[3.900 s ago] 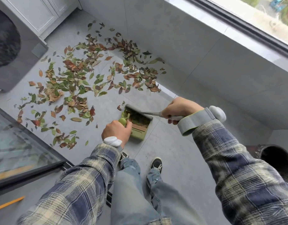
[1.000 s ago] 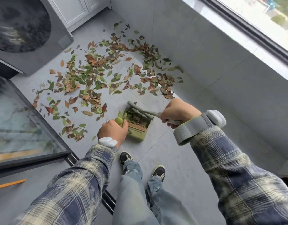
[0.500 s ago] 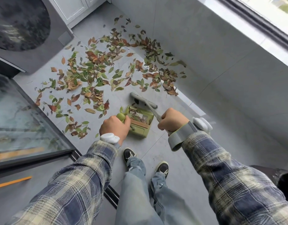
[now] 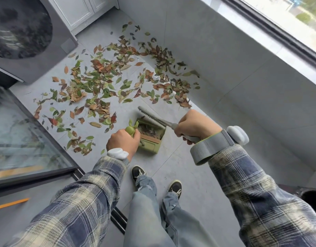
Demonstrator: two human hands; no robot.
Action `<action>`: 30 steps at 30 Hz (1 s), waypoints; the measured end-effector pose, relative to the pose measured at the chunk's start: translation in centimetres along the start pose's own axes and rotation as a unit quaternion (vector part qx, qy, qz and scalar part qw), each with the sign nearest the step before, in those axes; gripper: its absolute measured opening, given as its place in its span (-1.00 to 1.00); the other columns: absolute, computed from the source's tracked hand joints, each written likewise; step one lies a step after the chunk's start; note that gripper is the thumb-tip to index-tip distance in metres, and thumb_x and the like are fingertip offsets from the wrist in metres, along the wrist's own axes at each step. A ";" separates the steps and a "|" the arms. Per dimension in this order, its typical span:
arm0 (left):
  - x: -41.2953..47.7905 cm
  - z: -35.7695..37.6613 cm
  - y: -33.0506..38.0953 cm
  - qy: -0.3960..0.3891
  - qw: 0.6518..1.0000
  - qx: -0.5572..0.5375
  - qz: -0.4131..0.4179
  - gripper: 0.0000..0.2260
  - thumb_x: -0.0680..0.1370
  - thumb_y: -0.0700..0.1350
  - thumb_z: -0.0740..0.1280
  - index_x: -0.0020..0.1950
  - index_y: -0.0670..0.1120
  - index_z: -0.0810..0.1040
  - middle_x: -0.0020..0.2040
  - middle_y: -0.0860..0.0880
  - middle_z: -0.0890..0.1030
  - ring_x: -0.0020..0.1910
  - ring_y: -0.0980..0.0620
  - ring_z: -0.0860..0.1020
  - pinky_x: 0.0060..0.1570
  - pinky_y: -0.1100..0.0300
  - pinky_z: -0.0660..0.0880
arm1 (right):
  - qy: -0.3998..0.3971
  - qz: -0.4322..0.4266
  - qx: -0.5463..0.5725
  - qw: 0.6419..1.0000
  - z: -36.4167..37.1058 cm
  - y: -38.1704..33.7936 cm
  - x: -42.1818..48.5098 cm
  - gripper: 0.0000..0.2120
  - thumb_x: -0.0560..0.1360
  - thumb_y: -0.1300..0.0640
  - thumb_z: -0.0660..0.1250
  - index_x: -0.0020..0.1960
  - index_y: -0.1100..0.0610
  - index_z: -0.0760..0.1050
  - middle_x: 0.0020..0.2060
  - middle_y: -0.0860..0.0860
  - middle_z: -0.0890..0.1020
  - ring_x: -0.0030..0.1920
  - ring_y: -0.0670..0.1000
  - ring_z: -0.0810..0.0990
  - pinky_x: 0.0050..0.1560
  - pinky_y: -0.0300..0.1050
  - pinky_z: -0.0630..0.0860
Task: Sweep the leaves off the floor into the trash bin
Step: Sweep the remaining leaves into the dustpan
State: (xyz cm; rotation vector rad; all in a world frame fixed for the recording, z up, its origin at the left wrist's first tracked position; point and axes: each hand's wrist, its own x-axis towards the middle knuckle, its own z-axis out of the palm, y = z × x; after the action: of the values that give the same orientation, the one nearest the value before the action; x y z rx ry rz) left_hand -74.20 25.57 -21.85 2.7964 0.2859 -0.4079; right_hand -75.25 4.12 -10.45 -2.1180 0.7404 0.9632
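Most leaves are lying on the floor, upper middle of the head view, a few sitting in the dustpan at centre. The brush is angling over the pan's mouth, no longer lying square across it, so a stroke is likely ending; the left hand is clamping the pan handle, the right hand the brush handle, the trash bin waiting lower right

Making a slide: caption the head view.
Left hand holds green plastic dustpan, right hand grips grey brush, beside scattered leaves.
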 end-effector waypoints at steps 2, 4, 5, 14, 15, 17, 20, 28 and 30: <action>0.0 -0.1 0.1 -0.001 1.000 -0.001 -0.001 -0.53 0.49 0.23 0.29 -0.44 -0.04 0.24 -0.28 -0.21 0.61 -0.28 -0.24 0.60 -0.32 0.15 0.35 | 0.010 0.002 0.010 1.000 0.5 0.2 0.4 -0.81 0.39 0.28 0.39 -0.03 0.33 0.62 -0.27 0.14 0.62 -0.31 0.12 0.58 -0.24 -0.05 0.55; -0.1 -0.2 -0.1 -0.013 1.000 0.003 -0.007 -0.54 0.50 0.24 0.28 -0.40 -0.06 0.30 -0.25 -0.21 0.62 -0.25 -0.25 0.61 -0.31 0.14 0.36 | 0.019 0.004 0.016 1.000 1.2 0.3 1.0 -0.81 0.41 0.29 0.36 -0.02 0.34 0.62 -0.28 0.14 0.61 -0.31 0.12 0.58 -0.22 -0.06 0.57; -0.3 -0.2 -0.2 -0.020 1.000 0.005 -0.009 -0.56 0.51 0.24 0.27 -0.36 -0.08 0.35 -0.23 -0.22 0.63 -0.23 -0.25 0.61 -0.30 0.14 0.37 | 0.023 0.004 0.014 1.000 1.8 0.3 1.2 -0.81 0.42 0.29 0.34 -0.01 0.34 0.60 -0.26 0.15 0.60 -0.29 0.12 0.59 -0.20 -0.05 0.57; -2.3 -1.2 -2.5 -0.023 1.000 0.010 -0.002 -0.57 0.52 0.28 0.23 -0.29 -0.06 0.44 -0.22 -0.18 0.64 -0.26 -0.19 0.55 -0.25 0.11 0.42 | -0.021 0.044 0.037 0.998 5.9 -0.1 2.2 -0.88 0.46 0.30 0.27 -0.25 0.21 0.38 -0.31 0.09 0.50 -0.07 0.17 0.68 -0.18 -0.09 0.52; -2.4 -1.4 -2.8 -0.019 1.000 0.008 -0.003 -0.58 0.52 0.27 0.23 -0.29 -0.07 0.45 -0.23 -0.17 0.64 -0.30 -0.16 0.50 -0.27 0.13 0.40 | -0.033 0.046 0.042 0.997 6.2 -0.1 2.3 -0.89 0.46 0.30 0.27 -0.23 0.22 0.40 -0.25 0.11 0.52 0.03 0.17 0.69 -0.12 -0.07 0.53; -2.3 -1.4 -3.0 -0.016 1.000 0.001 -0.006 -0.58 0.52 0.26 0.24 -0.29 -0.07 0.45 -0.23 -0.18 0.63 -0.31 -0.15 0.47 -0.27 0.14 0.38 | -0.054 0.046 0.037 0.997 6.7 -0.2 2.5 -0.88 0.48 0.32 0.27 -0.22 0.21 0.40 -0.14 0.14 0.51 0.14 0.17 0.66 -0.06 -0.06 0.52; -2.6 -1.1 -3.3 -0.025 1.000 -0.007 -0.010 -0.59 0.53 0.24 0.26 -0.33 -0.05 0.39 -0.21 -0.21 0.64 -0.21 -0.23 0.58 -0.24 0.12 0.39 | -0.072 0.048 0.036 0.996 7.4 0.4 3.1 -0.84 0.50 0.33 0.29 -0.23 0.20 0.40 -0.08 0.16 0.52 0.06 0.17 0.64 0.09 -0.01 0.56; -1.4 -0.8 -3.0 -0.021 1.000 -0.002 0.001 -0.62 0.54 0.21 0.26 -0.25 -0.08 0.47 -0.17 -0.23 0.65 -0.13 -0.26 0.61 -0.21 0.10 0.42 | -0.026 0.051 -0.120 0.991 7.7 2.0 3.0 -0.86 0.47 0.25 0.33 -0.23 0.16 0.41 -0.30 0.02 0.54 -0.32 0.01 0.54 -0.41 -0.21 0.43; -1.1 -0.7 -3.2 -0.021 1.000 0.004 -0.004 -0.61 0.54 0.22 0.26 -0.24 -0.08 0.48 -0.16 -0.23 0.65 -0.13 -0.27 0.61 -0.22 0.11 0.39 | -0.039 0.056 -0.164 0.984 7.4 2.0 2.4 -0.87 0.43 0.22 0.35 -0.26 0.14 0.43 -0.34 0.00 0.54 -0.38 -0.03 0.50 -0.44 -0.25 0.36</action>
State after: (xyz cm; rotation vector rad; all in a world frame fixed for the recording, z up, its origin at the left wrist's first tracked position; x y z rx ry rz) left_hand -75.84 28.57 -21.73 2.7915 0.2878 -0.4710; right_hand -78.33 8.06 -16.72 -2.3218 0.7048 1.2966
